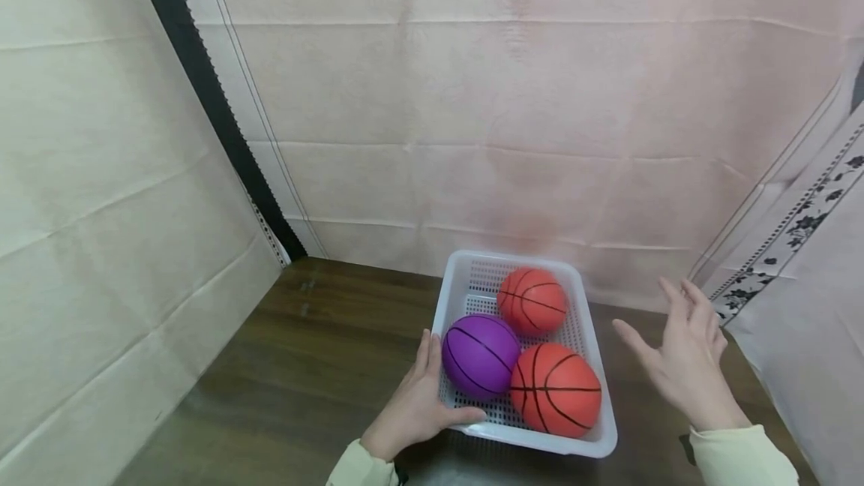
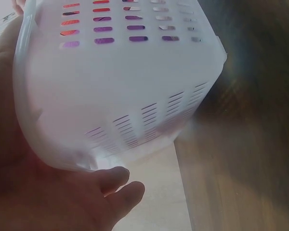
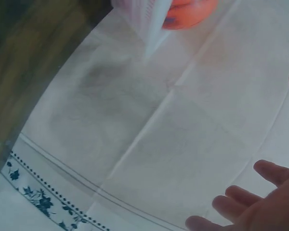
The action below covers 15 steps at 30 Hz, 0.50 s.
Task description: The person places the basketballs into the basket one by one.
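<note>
A white plastic basket (image 1: 442, 298) with slotted walls holds a purple ball (image 1: 481, 356) and two orange balls, one at the far end (image 1: 532, 301) and one at the near right (image 1: 556, 389). All carry black basketball lines. My left hand (image 1: 417, 400) rests against the basket's near left corner, its fingers straight along the left side and the thumb across the near rim. In the left wrist view its fingertips (image 2: 127, 195) extend past the wall. To the right of the basket my right hand (image 1: 690, 358) hovers apart from it, fingers spread, holding nothing.
The basket is on a dark wood table (image 1: 283, 373), close to a pale cloth wall (image 1: 506, 133) behind. More cloth hangs at left (image 1: 115, 208) and at right, where a floral border (image 1: 803, 227) runs down it.
</note>
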{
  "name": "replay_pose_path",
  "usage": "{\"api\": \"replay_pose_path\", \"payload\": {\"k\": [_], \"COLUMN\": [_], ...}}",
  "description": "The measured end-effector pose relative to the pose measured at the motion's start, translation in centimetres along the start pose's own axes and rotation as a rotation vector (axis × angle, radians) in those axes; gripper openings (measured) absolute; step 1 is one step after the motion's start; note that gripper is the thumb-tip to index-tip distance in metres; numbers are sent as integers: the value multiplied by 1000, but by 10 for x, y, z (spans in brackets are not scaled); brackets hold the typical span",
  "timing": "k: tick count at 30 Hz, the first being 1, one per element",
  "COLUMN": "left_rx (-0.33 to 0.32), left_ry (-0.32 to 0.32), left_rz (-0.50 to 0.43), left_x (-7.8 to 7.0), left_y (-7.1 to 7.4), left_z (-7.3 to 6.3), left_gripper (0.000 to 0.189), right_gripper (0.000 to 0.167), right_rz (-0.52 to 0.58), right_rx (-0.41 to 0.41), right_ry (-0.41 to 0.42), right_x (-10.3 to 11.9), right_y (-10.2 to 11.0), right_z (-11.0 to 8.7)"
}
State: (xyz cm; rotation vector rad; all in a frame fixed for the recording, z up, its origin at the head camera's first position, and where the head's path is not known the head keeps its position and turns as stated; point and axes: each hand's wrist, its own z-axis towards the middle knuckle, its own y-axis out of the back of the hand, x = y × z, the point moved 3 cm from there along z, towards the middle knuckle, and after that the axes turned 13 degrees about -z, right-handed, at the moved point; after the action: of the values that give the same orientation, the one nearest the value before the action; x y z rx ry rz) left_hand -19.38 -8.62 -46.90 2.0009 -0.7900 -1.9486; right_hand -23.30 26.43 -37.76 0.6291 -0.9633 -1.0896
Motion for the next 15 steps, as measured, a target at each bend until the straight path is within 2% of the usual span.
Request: {"api": "replay_pose_path", "payload": {"k": [6, 11, 15], "left_rx": [6, 24, 34], "left_ry": [2, 18, 9], "left_rz": [2, -20, -13], "left_x": [1, 1, 2], "left_y": [0, -3, -3], "left_z": [2, 4, 5], "left_gripper": [135, 135, 134], "right_gripper": [78, 71, 72], "right_rz": [-46, -105, -145], "right_rx": [-37, 4, 46], "right_ry": [3, 18, 15], "right_x": [-8, -19, -30], "right_y": [1, 0, -6], "right_z": [-6, -11, -15]}}
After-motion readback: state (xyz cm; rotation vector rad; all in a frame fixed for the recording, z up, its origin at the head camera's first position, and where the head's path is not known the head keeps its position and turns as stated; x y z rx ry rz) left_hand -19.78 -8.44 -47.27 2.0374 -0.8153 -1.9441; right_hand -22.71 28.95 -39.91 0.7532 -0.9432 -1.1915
